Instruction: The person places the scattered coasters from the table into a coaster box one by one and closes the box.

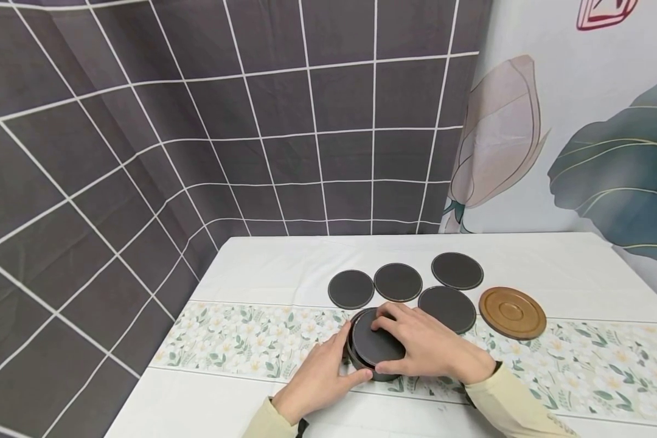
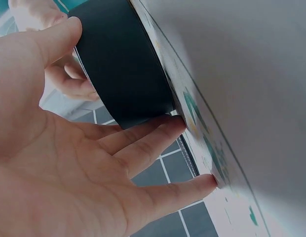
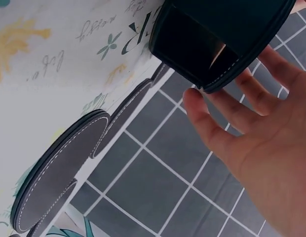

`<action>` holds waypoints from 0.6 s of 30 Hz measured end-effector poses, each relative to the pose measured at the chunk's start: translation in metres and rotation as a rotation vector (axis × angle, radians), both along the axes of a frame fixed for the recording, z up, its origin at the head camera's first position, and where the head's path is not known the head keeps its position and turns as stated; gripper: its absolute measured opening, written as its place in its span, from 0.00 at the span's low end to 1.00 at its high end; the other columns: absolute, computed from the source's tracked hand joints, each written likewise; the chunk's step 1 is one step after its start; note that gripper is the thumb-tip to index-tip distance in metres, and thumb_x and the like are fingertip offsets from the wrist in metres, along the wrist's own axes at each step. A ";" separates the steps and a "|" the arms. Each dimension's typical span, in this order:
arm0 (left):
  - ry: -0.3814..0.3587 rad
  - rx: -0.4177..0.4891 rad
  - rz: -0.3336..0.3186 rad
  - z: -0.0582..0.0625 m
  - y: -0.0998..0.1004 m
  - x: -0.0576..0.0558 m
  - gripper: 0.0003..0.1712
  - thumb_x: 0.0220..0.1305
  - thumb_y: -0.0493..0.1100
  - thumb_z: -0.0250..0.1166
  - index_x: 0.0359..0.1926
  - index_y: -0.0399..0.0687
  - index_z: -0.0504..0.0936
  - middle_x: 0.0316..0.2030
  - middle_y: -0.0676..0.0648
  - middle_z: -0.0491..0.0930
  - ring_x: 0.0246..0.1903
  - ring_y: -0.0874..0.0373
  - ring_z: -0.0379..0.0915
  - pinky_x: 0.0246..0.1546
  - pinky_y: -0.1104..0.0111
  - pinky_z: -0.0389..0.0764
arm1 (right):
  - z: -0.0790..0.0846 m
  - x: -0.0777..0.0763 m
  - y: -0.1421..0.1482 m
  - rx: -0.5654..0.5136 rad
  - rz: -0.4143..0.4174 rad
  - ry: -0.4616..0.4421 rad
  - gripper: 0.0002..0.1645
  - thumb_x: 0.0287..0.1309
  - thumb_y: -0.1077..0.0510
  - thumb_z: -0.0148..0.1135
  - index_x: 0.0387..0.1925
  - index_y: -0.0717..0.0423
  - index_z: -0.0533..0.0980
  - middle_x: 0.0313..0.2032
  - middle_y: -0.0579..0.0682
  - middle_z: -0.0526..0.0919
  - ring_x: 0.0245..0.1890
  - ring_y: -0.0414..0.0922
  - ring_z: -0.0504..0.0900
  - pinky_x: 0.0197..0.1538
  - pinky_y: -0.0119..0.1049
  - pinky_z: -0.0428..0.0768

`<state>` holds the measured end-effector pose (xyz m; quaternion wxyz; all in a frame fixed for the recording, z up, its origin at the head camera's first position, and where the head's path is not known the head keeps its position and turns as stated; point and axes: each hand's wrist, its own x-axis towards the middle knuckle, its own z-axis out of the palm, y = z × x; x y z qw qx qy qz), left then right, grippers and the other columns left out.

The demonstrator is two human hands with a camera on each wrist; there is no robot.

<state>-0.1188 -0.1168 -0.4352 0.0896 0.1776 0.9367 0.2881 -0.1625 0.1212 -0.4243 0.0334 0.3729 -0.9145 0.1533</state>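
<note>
A round black coaster (image 1: 369, 342) lies over the mouth of a black cylindrical coaster holder (image 1: 383, 375), slightly off-centre. My right hand (image 1: 424, 344) holds this coaster, thumb at its near edge and bent fingers over its top and far side. On the holder's left, my left hand (image 1: 320, 377) grips the wall between thumb and fingers. In the left wrist view the holder's smooth side (image 2: 123, 59) stands between that thumb and the fingers. The right wrist view shows a cut-out in the holder (image 3: 232, 22), its inside mostly dark.
Beyond the hands lie several black round coasters, among them a left one (image 1: 351, 289), a middle one (image 1: 398, 281), a far right one (image 1: 457, 271) and a nearer one (image 1: 447, 309). A brown round wooden plate (image 1: 513, 312) lies at their right. Flowered white cloth (image 1: 224, 340) covers the table.
</note>
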 end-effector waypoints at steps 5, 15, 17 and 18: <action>0.008 0.007 -0.006 0.000 0.000 0.001 0.56 0.66 0.67 0.66 0.80 0.40 0.54 0.71 0.38 0.70 0.68 0.41 0.69 0.67 0.43 0.69 | -0.001 0.000 0.000 0.011 -0.004 -0.004 0.37 0.54 0.26 0.68 0.55 0.44 0.80 0.59 0.44 0.75 0.60 0.43 0.76 0.57 0.50 0.79; 0.019 0.007 -0.009 -0.001 0.000 0.000 0.55 0.66 0.66 0.65 0.80 0.40 0.54 0.71 0.38 0.70 0.68 0.42 0.69 0.68 0.44 0.69 | -0.001 -0.001 -0.001 -0.022 -0.005 -0.024 0.36 0.52 0.27 0.70 0.54 0.44 0.80 0.60 0.44 0.75 0.61 0.44 0.75 0.59 0.51 0.78; 0.020 0.010 -0.012 -0.001 0.000 0.000 0.55 0.66 0.66 0.65 0.80 0.40 0.54 0.71 0.38 0.70 0.68 0.41 0.69 0.67 0.44 0.69 | -0.001 -0.002 0.000 -0.026 -0.003 -0.025 0.37 0.52 0.26 0.70 0.54 0.44 0.80 0.59 0.44 0.75 0.61 0.44 0.75 0.59 0.51 0.78; 0.020 0.012 -0.013 -0.001 -0.001 0.000 0.55 0.66 0.67 0.65 0.80 0.40 0.54 0.71 0.38 0.70 0.68 0.41 0.69 0.67 0.44 0.69 | -0.001 -0.002 0.000 -0.027 -0.002 -0.024 0.37 0.52 0.26 0.70 0.54 0.44 0.80 0.59 0.44 0.75 0.61 0.44 0.75 0.60 0.51 0.78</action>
